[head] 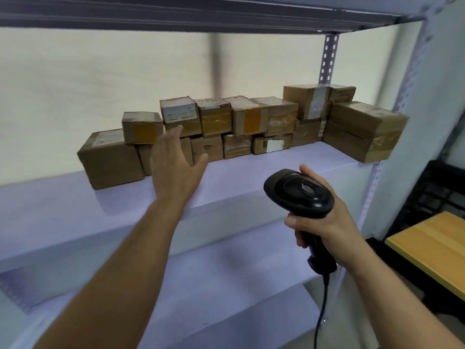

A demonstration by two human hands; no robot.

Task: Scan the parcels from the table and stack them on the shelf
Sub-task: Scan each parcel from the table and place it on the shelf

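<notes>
Looking at the shelf, pale lilac board, with the parcels stacked along the back in two layers, from a big brown box at the left end to a bulky box at the right end. Can't read any labels, way too blurry. Can just make out yellowish tape on some and white stickers on others.

Got the left hand stretched out over the board, fingers straight and spread, gripping nothing, up in front of the lower row near the left end. Blocking most of a box or two there. Can't tell if touching the cardboard or just hovering.

Got the right hand wrapped round the handle of a black scanner, head tipped up toward the shelf, well clear of the parcels. Can't see the trigger finger, hidden behind the scanner head. Losing the cable, hanging from the handle, at the bottom edge.

Off to the right: corner of a yellow wooden tabletop, cut off by the frame, and something dark behind it, maybe a black crate, hard to say. Up top only the underside of the upper board, plus a perforated upright behind the tallest stack
</notes>
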